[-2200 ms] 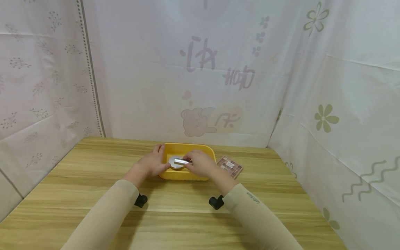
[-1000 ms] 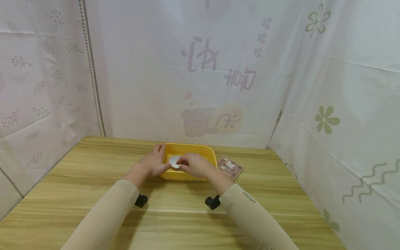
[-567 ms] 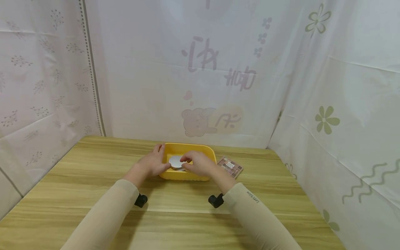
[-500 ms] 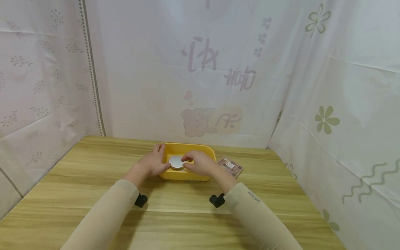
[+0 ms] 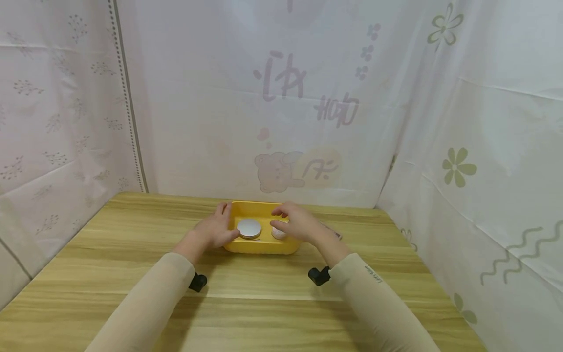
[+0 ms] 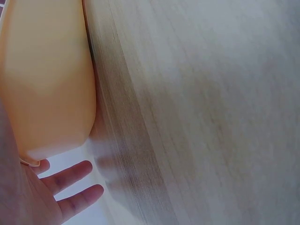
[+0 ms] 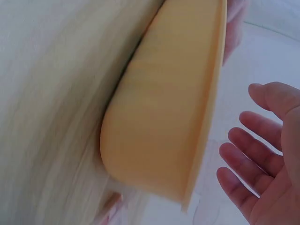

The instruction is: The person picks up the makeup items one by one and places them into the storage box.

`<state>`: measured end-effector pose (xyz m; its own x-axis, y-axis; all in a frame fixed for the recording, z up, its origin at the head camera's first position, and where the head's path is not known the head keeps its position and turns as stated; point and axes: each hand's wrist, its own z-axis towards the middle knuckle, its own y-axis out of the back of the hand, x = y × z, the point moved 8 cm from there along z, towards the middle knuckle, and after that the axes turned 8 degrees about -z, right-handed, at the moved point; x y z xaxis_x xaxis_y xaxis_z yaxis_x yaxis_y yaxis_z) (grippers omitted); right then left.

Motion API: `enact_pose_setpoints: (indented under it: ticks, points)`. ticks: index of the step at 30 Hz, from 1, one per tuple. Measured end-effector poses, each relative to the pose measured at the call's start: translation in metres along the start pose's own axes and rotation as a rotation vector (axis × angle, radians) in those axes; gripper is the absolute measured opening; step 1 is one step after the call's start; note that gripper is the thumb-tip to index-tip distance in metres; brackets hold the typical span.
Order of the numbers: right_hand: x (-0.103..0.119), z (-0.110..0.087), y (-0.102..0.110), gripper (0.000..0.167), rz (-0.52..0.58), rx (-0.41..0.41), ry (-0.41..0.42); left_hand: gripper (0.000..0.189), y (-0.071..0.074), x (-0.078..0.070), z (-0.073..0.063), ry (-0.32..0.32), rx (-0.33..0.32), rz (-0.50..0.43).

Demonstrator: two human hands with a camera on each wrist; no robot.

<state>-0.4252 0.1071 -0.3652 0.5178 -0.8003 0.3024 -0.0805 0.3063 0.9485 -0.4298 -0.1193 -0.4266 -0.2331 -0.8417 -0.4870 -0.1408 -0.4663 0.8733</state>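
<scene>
A yellow plastic basin [image 5: 261, 248] stands on the wooden table. Inside it, on the left, lies a round flat case [image 5: 249, 228] with a silvery top. A pale round thing [image 5: 279, 232] is in its right part, partly covered by my right hand [image 5: 301, 225]. That hand hovers over the basin's right end, fingers loosely spread and holding nothing. My left hand [image 5: 213, 231] rests at the left end, thumb over the near rim and a finger by the far corner; its other fingers [image 6: 80, 199] extend straight past the wall. A thin small thing [image 5: 253, 240] shows below the case.
An eyeshadow palette [image 5: 336, 233] lies right of the basin, mostly hidden behind my right hand. The wooden tabletop [image 5: 246, 313] extends toward me. White patterned curtains [image 5: 211, 107] hang behind and at both sides.
My right hand held a silvery tube, then let it go in the basin. It has moved right, uncovering the round case and reaching the pale thing. My left hand stays put.
</scene>
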Motion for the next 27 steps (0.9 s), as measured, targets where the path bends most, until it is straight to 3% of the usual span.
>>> enact_pose_setpoints:
  ticks: [16,27]
  points:
    - [-0.045,-0.018,0.021,0.058,-0.005,-0.073,-0.085,0.102,0.000,-0.002,0.000,-0.010,0.009,0.009]
    - [-0.079,-0.033,0.030,0.059,0.004,-0.082,-0.173,0.100,0.001,-0.001,-0.001,-0.010,0.004,0.001]
